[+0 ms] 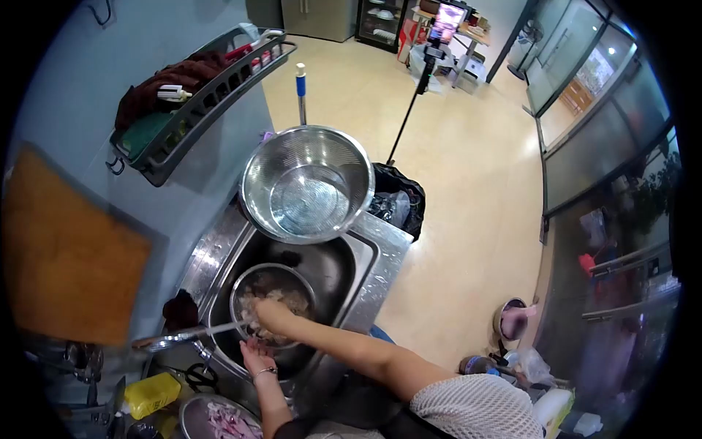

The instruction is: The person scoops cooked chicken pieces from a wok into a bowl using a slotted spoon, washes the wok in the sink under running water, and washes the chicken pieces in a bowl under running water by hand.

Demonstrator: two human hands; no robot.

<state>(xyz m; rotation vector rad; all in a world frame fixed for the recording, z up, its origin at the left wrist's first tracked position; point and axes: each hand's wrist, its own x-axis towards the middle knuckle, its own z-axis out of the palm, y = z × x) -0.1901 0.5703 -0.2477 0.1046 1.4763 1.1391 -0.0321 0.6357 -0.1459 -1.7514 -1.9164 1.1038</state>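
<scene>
A metal bowl (303,281) sits in the steel sink (338,265), with pale pieces of food in water inside it. My right hand (273,314) reaches down into this bowl; its fingers are hidden among the pieces. Below the bowl's near rim, my left hand (257,356) is turned up with its fingers apart, close to or touching the rim. The faucet (179,339) points over the bowl from the left. A large steel strainer (307,186) rests on the sink's far edge.
A wall rack (197,102) holds dark cloths and bottles. At the lower left are a bowl of pinkish strips (232,422), a yellow package (152,395) and scissors (201,377). Behind the sink stand a black-lined bin (398,201) and a phone on a stand (446,23).
</scene>
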